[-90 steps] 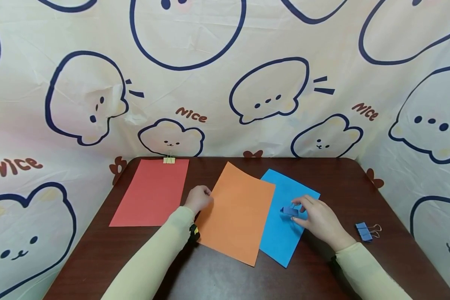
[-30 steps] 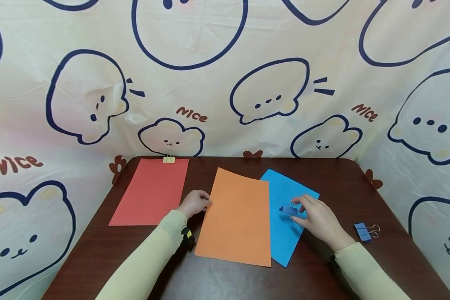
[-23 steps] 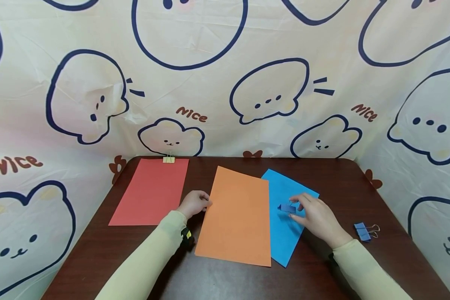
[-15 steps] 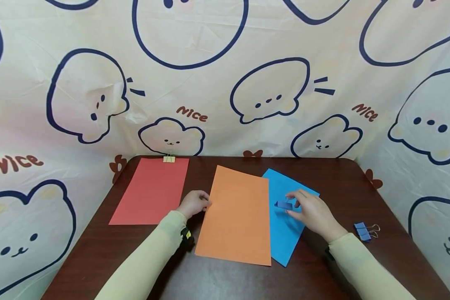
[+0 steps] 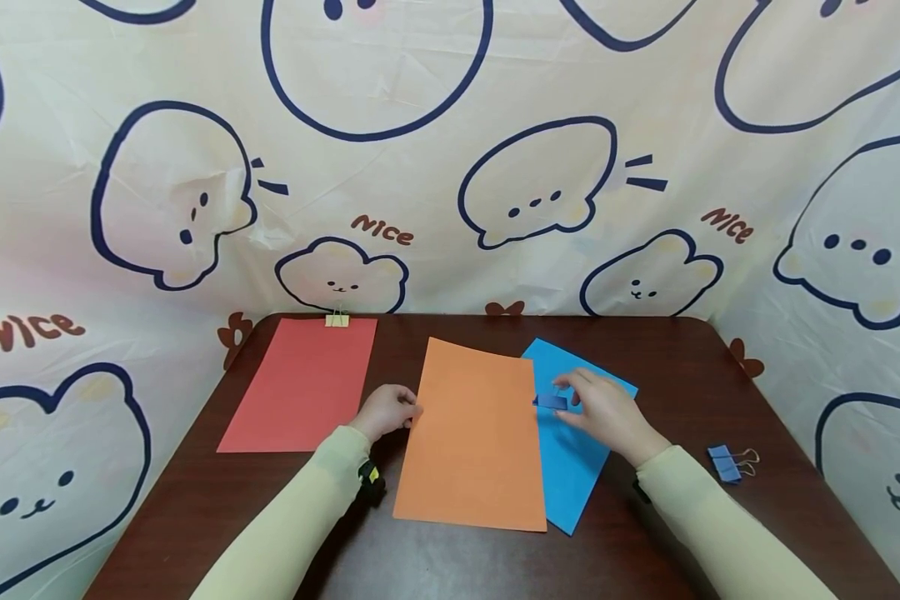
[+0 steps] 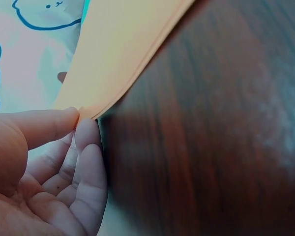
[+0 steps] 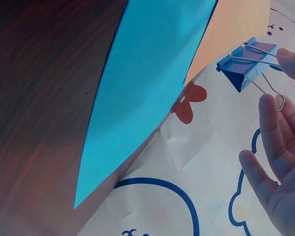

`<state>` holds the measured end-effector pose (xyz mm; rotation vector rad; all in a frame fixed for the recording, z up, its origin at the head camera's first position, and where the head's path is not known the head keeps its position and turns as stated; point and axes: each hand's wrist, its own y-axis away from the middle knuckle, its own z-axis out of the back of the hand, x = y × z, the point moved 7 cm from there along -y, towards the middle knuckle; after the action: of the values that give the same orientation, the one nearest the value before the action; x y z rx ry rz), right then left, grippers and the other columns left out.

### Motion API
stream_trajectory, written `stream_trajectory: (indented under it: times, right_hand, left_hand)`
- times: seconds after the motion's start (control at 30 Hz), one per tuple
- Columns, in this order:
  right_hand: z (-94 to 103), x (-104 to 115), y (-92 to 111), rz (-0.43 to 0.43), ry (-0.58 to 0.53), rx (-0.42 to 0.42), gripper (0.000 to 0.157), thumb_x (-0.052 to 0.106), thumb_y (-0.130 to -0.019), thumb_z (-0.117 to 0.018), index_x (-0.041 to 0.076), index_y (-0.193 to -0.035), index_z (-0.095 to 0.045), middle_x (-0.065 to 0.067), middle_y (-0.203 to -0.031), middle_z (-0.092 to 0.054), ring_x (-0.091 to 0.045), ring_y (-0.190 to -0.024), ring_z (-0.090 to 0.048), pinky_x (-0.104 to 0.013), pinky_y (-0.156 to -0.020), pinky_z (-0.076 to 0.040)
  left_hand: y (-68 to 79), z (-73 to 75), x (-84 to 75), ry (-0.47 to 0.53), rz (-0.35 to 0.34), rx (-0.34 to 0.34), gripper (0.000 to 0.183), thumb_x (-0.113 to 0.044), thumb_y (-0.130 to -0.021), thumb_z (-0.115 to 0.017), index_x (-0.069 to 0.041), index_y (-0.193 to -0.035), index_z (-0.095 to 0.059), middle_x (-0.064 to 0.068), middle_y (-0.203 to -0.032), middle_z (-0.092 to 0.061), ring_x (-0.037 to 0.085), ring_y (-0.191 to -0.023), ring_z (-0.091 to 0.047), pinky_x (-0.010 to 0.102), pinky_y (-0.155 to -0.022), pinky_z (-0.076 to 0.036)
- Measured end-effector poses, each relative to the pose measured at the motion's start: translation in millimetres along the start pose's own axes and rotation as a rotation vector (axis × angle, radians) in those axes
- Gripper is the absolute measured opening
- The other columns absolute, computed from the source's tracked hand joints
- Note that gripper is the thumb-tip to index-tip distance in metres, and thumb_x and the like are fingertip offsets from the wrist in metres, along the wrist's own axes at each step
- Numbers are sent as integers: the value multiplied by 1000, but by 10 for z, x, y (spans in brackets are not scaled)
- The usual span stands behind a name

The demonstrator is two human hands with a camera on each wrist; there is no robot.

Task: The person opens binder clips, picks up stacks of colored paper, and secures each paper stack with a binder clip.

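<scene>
Several stacked sheets of orange paper point(image 5: 476, 442) partly cover a blue paper point(image 5: 581, 475). My left hand point(image 5: 387, 410) pinches the orange stack's left edge between thumb and fingertips; the left wrist view shows the orange paper point(image 6: 123, 54) bending up there with layered edges. My right hand point(image 5: 607, 412) holds a blue binder clip point(image 5: 551, 402) by its wire handles, thumb on one and a finger on the other, as the right wrist view shows for the clip point(image 7: 243, 64). The clip's left end is at the orange stack's right edge; whether they touch, I cannot tell.
Red paper point(image 5: 300, 392) lies at the back left, with a yellow binder clip point(image 5: 337, 320) at its top edge. A second blue binder clip point(image 5: 729, 463) lies on the brown table point(image 5: 690, 367) at the right. A printed cloth point(image 5: 435, 183) hangs behind.
The orange stack has turned, its lower end swinging right, while my left hand shifted slightly left. Lately my right hand has moved left and away from me, bringing the clip to the orange edge.
</scene>
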<state>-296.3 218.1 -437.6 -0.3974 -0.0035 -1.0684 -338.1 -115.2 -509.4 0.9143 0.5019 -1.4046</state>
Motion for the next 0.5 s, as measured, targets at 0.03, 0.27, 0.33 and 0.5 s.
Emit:
stream_trajectory:
  times: [0.03, 0.27, 0.33, 0.5]
  right_hand:
    - [-9, 5, -8, -3, 1, 5, 51, 24, -79, -91, 6, -121, -69, -9, -103, -70, -13, -79, -62, -25, -66, -55]
    - [-75, 2, -50, -36, -6, 37, 51, 25, -80, -91, 8, -122, -68, -8, -102, -69, -11, -78, -61, -25, -67, -56]
    - [-85, -1, -59, -46, -9, 37, 52, 26, -80, -91, 8, -123, -68, -8, -102, -69, -12, -78, -61, -26, -67, -57]
    - [-93, -7, -78, -57, -23, 31, 51, 25, -81, -90, 8, -123, -68, -9, -103, -70, -12, -78, -61, -25, -67, -55]
  left_hand:
    - [-2, -2, 5, 1, -3, 3, 12, -14, -97, -71, -3, -100, -72, 8, -86, -68, 17, -72, -65, 31, -70, -53]
    - [1, -9, 26, 14, -3, 2, 11, -15, -98, -70, -4, -100, -71, 8, -85, -68, 17, -72, -65, 30, -69, -53]
    - [3, -10, 24, 19, -10, -5, 10, -14, -98, -70, -5, -100, -70, 8, -85, -68, 17, -72, -65, 31, -68, -53]
    - [10, -14, 13, 33, -39, -12, 6, -11, -98, -69, -6, -99, -67, 8, -82, -65, 17, -70, -64, 30, -65, -52]
